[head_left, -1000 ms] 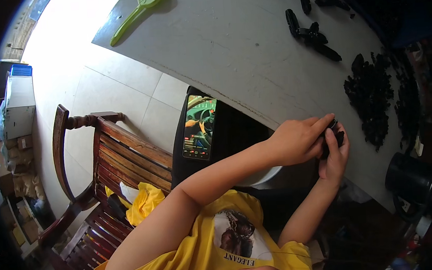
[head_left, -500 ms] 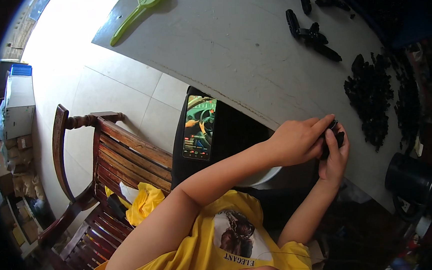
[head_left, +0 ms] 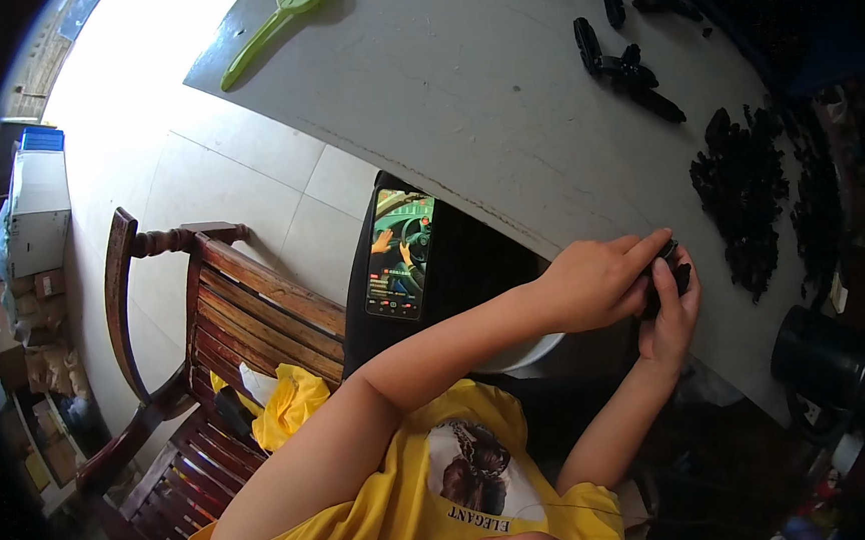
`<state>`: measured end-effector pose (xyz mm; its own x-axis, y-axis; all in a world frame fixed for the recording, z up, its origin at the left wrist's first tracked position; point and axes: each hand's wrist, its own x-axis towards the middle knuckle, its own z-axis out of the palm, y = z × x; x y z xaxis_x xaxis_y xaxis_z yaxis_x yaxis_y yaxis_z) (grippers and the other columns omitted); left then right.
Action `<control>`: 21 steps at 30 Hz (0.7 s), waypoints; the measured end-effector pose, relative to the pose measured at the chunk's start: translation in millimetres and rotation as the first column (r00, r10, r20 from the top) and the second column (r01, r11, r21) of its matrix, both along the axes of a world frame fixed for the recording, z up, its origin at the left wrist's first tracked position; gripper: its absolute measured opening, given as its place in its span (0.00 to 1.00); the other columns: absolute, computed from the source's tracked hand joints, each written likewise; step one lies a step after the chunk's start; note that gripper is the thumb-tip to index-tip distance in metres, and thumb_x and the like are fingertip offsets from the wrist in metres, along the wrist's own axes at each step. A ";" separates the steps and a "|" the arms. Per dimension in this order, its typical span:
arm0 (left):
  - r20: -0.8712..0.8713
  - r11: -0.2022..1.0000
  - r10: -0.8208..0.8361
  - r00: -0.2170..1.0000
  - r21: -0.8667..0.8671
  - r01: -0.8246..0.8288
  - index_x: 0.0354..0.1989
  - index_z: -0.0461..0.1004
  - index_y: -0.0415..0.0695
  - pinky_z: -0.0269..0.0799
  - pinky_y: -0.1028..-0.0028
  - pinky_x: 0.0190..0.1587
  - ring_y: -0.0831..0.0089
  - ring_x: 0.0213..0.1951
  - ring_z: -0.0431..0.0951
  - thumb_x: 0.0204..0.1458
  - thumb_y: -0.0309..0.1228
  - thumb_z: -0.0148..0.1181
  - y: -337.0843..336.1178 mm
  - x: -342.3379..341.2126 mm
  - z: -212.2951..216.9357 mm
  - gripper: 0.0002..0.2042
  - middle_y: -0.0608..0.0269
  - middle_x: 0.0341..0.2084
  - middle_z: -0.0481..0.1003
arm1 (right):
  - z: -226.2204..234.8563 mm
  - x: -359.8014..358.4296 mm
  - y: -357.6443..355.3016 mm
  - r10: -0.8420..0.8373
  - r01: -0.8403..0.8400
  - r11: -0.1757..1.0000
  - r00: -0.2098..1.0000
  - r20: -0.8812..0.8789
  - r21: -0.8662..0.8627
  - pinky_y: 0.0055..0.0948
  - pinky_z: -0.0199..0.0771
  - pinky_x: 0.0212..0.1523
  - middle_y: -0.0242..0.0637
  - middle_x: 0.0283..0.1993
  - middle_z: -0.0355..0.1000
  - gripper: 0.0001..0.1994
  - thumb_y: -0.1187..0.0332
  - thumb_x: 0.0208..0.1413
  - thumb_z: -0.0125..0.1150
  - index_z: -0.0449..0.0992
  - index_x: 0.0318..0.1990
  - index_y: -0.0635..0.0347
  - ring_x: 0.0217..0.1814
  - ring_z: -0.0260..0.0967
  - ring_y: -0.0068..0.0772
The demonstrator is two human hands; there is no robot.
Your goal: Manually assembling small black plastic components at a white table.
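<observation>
Both my hands meet at the table's near right edge. My left hand [head_left: 594, 284] reaches across from the left, its fingers closed at a small black piece [head_left: 682, 277]. My right hand [head_left: 669, 329] grips this piece from below, thumb up against it. Fingers cover much of the piece, so its exact kind cannot be made out. Farther along the table lies a large heap of small black parts [head_left: 743, 198]. Several longer black pieces [head_left: 629, 74] lie loose beyond it.
A pale table [head_left: 441, 99] bears a green plastic scoop-like rake [head_left: 280, 25] at its far left. A lit phone [head_left: 402, 257] rests on my dark-clothed leg. The wooden chair [head_left: 254, 293] stands left; a black mug-like container [head_left: 822, 353] is at right. A white bowl rim [head_left: 538, 351] shows below my left forearm.
My hands and the black piece stay almost in place. The picture on the phone screen has changed.
</observation>
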<state>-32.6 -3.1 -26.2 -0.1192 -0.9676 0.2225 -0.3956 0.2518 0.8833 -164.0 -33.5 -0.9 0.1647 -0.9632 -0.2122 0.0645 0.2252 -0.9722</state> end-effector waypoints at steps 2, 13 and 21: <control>-0.003 1.000 0.009 1.000 -0.019 -0.009 0.59 0.55 0.41 0.71 0.62 0.29 0.52 0.30 0.75 0.46 0.30 0.53 0.3 0.1 0.5 0.29 0.51 0.37 0.72 | -2.5 -3.3 -1.1 0.017 -0.017 1.000 1.000 0.010 -0.003 0.15 0.56 0.19 0.24 0.26 0.64 0.12 0.67 0.52 0.59 0.69 0.41 0.62 0.22 0.58 0.13; -0.006 1.000 0.018 1.000 -0.018 -0.018 0.59 0.55 0.41 0.72 0.62 0.29 0.53 0.29 0.76 0.46 0.30 0.54 0.3 -1.1 -0.7 0.29 0.51 0.37 0.73 | -2.7 -2.9 -0.7 0.015 -0.015 1.000 1.000 -0.002 -0.010 0.15 0.57 0.19 0.25 0.26 0.64 0.13 0.67 0.52 0.59 0.69 0.42 0.62 0.22 0.58 0.13; 0.008 0.999 0.011 1.000 -0.033 -0.011 0.59 0.55 0.41 0.72 0.62 0.28 0.53 0.29 0.75 0.45 0.30 0.54 0.1 -0.4 -0.9 0.30 0.51 0.36 0.73 | -4.3 -4.1 -1.2 0.020 -0.019 1.000 1.000 0.014 -0.021 0.15 0.57 0.19 0.25 0.27 0.64 0.13 0.67 0.52 0.59 0.69 0.42 0.63 0.24 0.59 0.13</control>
<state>-33.1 -2.9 -27.1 -0.1106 -0.9611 0.2531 -0.4061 0.2762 0.8711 -168.0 -34.7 -5.3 0.1863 -0.9640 -0.1896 0.0738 0.2062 -0.9757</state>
